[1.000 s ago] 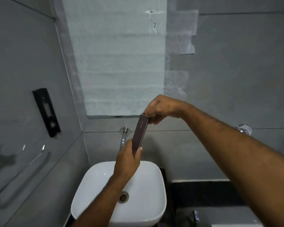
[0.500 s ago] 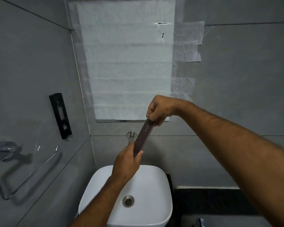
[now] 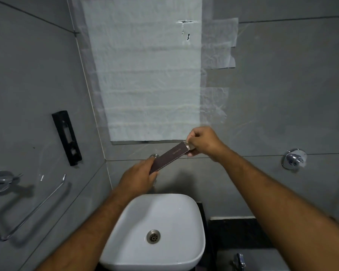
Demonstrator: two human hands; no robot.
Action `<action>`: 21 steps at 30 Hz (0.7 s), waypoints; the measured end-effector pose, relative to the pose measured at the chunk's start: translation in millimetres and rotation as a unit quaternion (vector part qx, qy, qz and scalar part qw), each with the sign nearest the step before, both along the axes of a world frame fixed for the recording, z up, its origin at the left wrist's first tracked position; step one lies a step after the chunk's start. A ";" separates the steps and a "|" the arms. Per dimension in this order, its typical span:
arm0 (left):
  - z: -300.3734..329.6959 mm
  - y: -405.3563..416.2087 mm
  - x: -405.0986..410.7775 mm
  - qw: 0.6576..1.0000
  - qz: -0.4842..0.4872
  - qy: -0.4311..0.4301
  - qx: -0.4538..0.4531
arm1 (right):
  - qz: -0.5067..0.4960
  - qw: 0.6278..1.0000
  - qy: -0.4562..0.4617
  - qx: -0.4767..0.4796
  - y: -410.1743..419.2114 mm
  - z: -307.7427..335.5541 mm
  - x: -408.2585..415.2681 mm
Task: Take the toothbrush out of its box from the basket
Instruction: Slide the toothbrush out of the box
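Note:
A slim dark brown toothbrush box [image 3: 169, 157] is held in the air above the sink, tilted up to the right. My left hand [image 3: 138, 178] grips its lower end. My right hand [image 3: 202, 142] pinches the upper end, where a pale flap [image 3: 189, 146] stands open. The toothbrush itself is hidden inside the box. No basket is in view.
A white basin [image 3: 160, 231] with a metal drain sits below my hands, its tap [image 3: 154, 155] behind the box. A black holder [image 3: 67, 137] and a chrome towel ring [image 3: 27, 204] hang on the left wall. A chrome valve [image 3: 294, 159] is on the right wall, above a dark counter [image 3: 239, 231].
The box has tipped from nearly upright to a slant toward the right. My right hand moved right and pulled the top flap open. The view shifted down slightly.

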State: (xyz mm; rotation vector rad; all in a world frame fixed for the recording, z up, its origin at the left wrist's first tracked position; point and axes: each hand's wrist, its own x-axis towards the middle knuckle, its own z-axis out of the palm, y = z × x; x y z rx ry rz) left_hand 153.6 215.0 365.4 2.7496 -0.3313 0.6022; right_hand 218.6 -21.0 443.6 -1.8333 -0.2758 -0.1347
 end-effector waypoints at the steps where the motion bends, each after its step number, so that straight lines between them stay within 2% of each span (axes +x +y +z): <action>1: 13.7 5.8 2.6 0.999 -0.007 0.002 0.042 | -0.022 0.998 0.024 0.062 -0.5 -12.8 -2.9; 4: 67.1 16.8 11.6 0.982 -0.031 0.015 0.187 | -0.054 0.958 0.098 0.264 -0.1 -55.5 -17.1; 7: 123.7 6.1 18.3 0.942 -0.055 0.015 0.331 | 0.001 0.860 0.173 0.479 12.1 -95.7 -33.4; 9: 154.2 -13.0 20.9 0.896 -0.072 0.007 0.438 | 0.031 0.800 0.185 0.570 26.3 -115.5 -42.2; 12: 184.4 -43.1 23.5 0.823 -0.076 0.009 0.563 | 0.075 0.734 0.184 0.650 46.8 -134.2 -52.2; 15: 199.3 -64.7 23.6 0.769 -0.076 0.018 0.635 | 0.129 0.697 0.187 0.680 57.4 -141.0 -57.8; 17: 204.0 -72.7 21.9 0.754 -0.072 0.021 0.653 | 0.137 0.686 0.196 0.687 59.0 -139.9 -59.2; 21: 207.5 -77.5 18.6 0.749 -0.067 0.009 0.659 | 0.111 0.675 0.224 0.695 53.7 -137.1 -59.1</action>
